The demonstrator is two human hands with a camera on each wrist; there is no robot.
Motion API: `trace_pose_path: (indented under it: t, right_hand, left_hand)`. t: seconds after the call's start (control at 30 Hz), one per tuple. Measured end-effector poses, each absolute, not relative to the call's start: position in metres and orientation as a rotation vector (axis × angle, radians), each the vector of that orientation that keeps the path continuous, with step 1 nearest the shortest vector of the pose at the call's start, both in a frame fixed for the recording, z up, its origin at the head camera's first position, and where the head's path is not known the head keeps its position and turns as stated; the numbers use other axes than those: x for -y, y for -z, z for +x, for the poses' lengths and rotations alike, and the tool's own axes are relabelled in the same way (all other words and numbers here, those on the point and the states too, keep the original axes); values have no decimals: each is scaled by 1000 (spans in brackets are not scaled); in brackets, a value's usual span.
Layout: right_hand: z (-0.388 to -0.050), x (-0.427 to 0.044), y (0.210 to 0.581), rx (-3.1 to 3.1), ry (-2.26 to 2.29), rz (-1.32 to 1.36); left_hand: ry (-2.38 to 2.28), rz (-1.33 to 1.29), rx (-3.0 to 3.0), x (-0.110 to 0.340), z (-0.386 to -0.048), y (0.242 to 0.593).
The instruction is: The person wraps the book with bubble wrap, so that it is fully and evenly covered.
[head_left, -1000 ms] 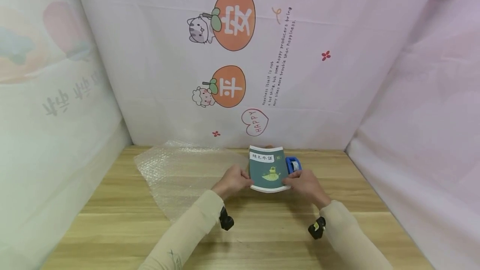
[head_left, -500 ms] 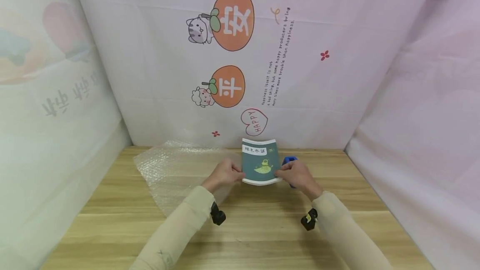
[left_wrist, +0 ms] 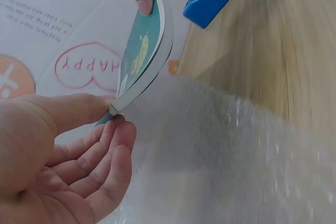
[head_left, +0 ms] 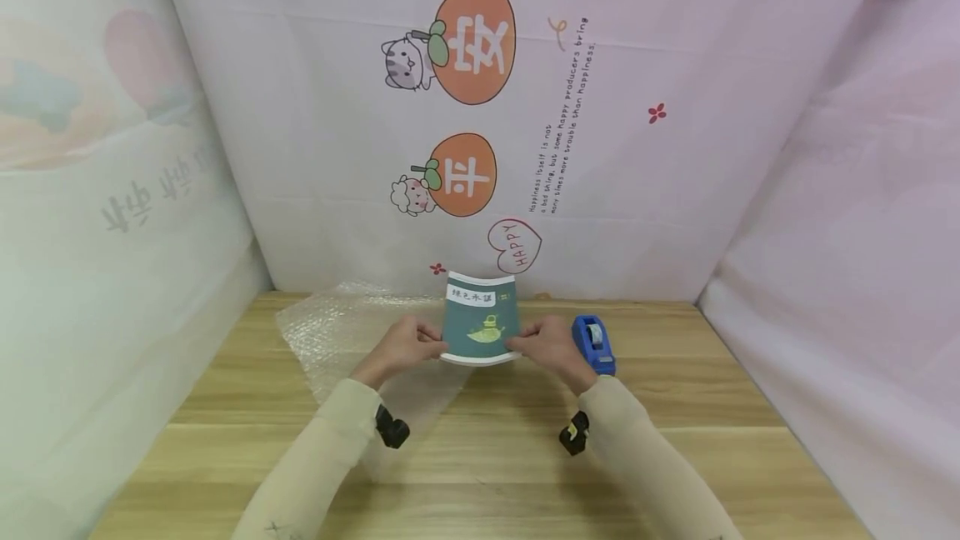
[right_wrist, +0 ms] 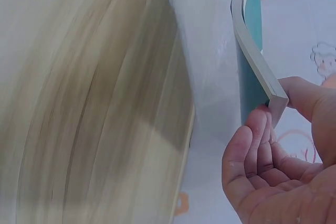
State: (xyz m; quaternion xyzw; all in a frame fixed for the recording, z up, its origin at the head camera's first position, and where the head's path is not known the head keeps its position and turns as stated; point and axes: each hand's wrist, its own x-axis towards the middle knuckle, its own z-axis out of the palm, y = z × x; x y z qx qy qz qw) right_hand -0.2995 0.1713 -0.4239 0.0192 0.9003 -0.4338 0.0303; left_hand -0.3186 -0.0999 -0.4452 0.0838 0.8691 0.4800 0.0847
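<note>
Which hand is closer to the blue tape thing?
The right hand: the blue tape dispenser sits just to its right, while the left hand is farther off, across the green book.

Wood-grained surface [head_left: 675, 448], pale with darker streaks running from 9 to 3 o'clock, as seen in the head view. Toward 10 o'clock lies a translucent bubble-wrap sheet [head_left: 315, 340], reaching the far edge. Near 2 o'clock, apart from the sheet, rests a blue tape dispenser [head_left: 598, 354], its length aligned from 11 to 5 o'clock.
</note>
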Motion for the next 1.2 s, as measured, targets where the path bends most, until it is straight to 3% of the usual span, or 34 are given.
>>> trace_pose_path:
  t: [0.7, 1.2]
  right_hand:
    - [-307, -72, 451, -2723, 1498, -206]
    - [-309, -43, 480, -2708, 1483, -199]
  left_hand:
    - [-1409, 195, -2719, 201, -295, 460]
    - [-1447, 117, -2706, 225, -289, 487]
